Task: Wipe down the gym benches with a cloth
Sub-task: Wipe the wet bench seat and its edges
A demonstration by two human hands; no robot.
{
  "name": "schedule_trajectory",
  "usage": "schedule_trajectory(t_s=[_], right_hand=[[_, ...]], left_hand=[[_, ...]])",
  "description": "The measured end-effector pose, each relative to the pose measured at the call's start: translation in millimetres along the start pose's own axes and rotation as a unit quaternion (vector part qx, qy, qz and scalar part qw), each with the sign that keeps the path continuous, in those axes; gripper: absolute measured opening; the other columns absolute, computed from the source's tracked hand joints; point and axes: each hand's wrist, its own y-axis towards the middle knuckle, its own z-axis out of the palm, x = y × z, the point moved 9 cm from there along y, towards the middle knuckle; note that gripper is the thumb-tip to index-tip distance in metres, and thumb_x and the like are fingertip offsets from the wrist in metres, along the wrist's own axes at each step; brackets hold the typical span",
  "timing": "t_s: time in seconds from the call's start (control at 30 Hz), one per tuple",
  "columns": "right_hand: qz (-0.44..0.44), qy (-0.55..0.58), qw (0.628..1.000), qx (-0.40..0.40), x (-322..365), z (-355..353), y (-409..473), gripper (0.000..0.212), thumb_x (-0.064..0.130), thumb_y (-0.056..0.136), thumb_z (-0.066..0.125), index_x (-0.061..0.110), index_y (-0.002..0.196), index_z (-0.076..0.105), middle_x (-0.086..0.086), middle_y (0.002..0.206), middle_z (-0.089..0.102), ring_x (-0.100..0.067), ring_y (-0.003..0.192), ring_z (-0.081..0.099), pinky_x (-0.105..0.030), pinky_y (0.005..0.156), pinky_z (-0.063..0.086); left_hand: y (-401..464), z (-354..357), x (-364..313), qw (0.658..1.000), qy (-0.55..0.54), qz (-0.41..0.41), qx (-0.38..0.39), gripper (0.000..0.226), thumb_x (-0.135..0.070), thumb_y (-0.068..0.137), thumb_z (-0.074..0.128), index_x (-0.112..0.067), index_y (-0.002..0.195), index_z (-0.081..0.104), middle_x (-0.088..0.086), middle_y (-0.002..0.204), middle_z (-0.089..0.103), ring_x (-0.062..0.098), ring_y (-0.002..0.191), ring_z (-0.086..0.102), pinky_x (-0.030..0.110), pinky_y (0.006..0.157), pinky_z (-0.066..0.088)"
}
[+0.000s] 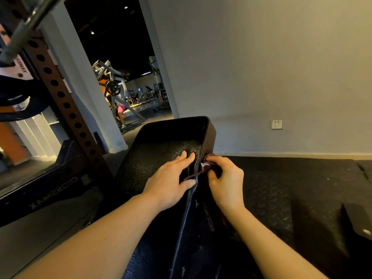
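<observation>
A black padded gym bench [161,156] runs from the bottom centre up to the middle of the view. My left hand [171,182] rests flat on its textured top near the right edge, fingers straight. My right hand [225,182] grips a dark maroon cloth [196,174] against the bench's right side wall, fingers curled round it. A strip of the cloth and a small white tag show between the two hands. Most of the cloth is hidden behind my right hand.
A brown perforated rack upright [60,93] with a steel barbell [30,23] and black weight plates [18,97] stands at the left. Black rubber flooring [281,188] lies to the right. A grey wall with a white socket [277,124] is behind. A mirror shows other machines.
</observation>
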Motion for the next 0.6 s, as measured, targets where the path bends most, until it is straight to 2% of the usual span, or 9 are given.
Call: schedule_trajectory(t_s=[0.1, 0.2, 0.23, 0.3, 0.37, 0.43, 0.53, 0.6], right_hand=[[-0.018, 0.016, 0.999, 0.04, 1.9, 3.5, -37.6, 0.039, -0.008, 0.077, 0.067, 0.019, 0.106, 0.069, 0.01, 0.102, 0.064, 0.004, 0.096, 0.059, -0.004, 0.088, 0.04], [-0.019, 0.016, 0.997, 0.076, -3.0, 5.7, -44.6, 0.043, -0.009, 0.077, 0.066, 0.025, 0.104, 0.067, 0.015, 0.098, 0.061, 0.005, 0.093, 0.058, -0.008, 0.086, 0.045], [-0.005, 0.015, 0.998, 0.067, -6.5, 4.4, -35.2, 0.043, -0.008, 0.078, 0.065, 0.026, 0.103, 0.064, 0.015, 0.097, 0.06, 0.005, 0.091, 0.058, -0.011, 0.086, 0.046], [0.04, 0.027, 0.999, -0.003, -10.6, -9.0, -7.8, 0.038, -0.006, 0.081, 0.062, 0.027, 0.098, 0.054, 0.015, 0.093, 0.058, 0.006, 0.087, 0.055, -0.01, 0.081, 0.044], [0.063, 0.043, 0.994, -0.078, -7.4, -21.4, 19.4, 0.027, 0.0, 0.085, 0.063, 0.022, 0.097, 0.053, 0.007, 0.095, 0.056, -0.005, 0.087, 0.056, -0.011, 0.071, 0.038], [0.054, 0.04, 0.994, -0.081, 3.0, -15.9, 34.0, 0.023, 0.008, 0.088, 0.064, 0.015, 0.109, 0.061, -0.001, 0.109, 0.055, -0.013, 0.098, 0.055, -0.011, 0.079, 0.035], [0.103, 0.163, 0.981, 0.026, 0.3, 13.8, 20.1, 0.038, 0.014, 0.093, 0.059, 0.02, 0.131, 0.058, 0.004, 0.131, 0.057, -0.007, 0.122, 0.05, -0.023, 0.106, 0.037], [0.096, 0.178, 0.978, 0.058, -3.7, 14.9, -7.9, 0.046, 0.006, 0.091, 0.06, 0.026, 0.132, 0.056, 0.012, 0.128, 0.058, 0.002, 0.12, 0.051, -0.022, 0.108, 0.038]], left_hand=[[-0.4, 0.9, 0.9, 1.0, 0.0, 0.002, 0.0, 0.072, -0.031, 0.093, 0.06, -0.046, 0.148, 0.017, -0.019, 0.158, 0.011, 0.007, 0.146, 0.01, 0.047, 0.116, 0.025], [-0.6, 1.5, 1.0, 1.0, 0.002, 0.003, -0.005, 0.072, -0.032, 0.093, 0.06, -0.047, 0.148, 0.016, -0.019, 0.158, 0.01, 0.007, 0.146, 0.01, 0.047, 0.116, 0.026], [-0.4, 2.1, 1.6, 1.0, 0.0, 0.005, -0.004, 0.072, -0.031, 0.094, 0.059, -0.046, 0.148, 0.015, -0.019, 0.158, 0.01, 0.007, 0.146, 0.009, 0.047, 0.116, 0.026], [-0.5, 3.2, 2.7, 1.0, -0.005, 0.006, 0.001, 0.071, -0.031, 0.094, 0.059, -0.046, 0.148, 0.015, -0.019, 0.158, 0.01, 0.006, 0.146, 0.009, 0.047, 0.116, 0.026], [-0.3, 3.6, 4.1, 1.0, -0.008, 0.007, 0.0, 0.071, -0.031, 0.094, 0.058, -0.047, 0.148, 0.015, -0.019, 0.158, 0.01, 0.005, 0.146, 0.008, 0.048, 0.116, 0.026], [0.2, 3.4, 3.2, 1.0, -0.01, 0.008, -0.001, 0.071, -0.031, 0.094, 0.059, -0.047, 0.148, 0.016, -0.019, 0.158, 0.01, 0.006, 0.146, 0.008, 0.047, 0.116, 0.026], [0.8, 2.3, 1.8, 1.0, -0.01, 0.013, -0.001, 0.071, -0.03, 0.094, 0.06, -0.044, 0.148, 0.018, -0.017, 0.158, 0.011, 0.006, 0.146, 0.01, 0.042, 0.117, 0.024], [1.1, 2.0, 2.4, 1.0, -0.012, 0.013, -0.003, 0.07, -0.031, 0.093, 0.061, -0.044, 0.148, 0.019, -0.017, 0.158, 0.012, 0.007, 0.146, 0.011, 0.041, 0.117, 0.024]])
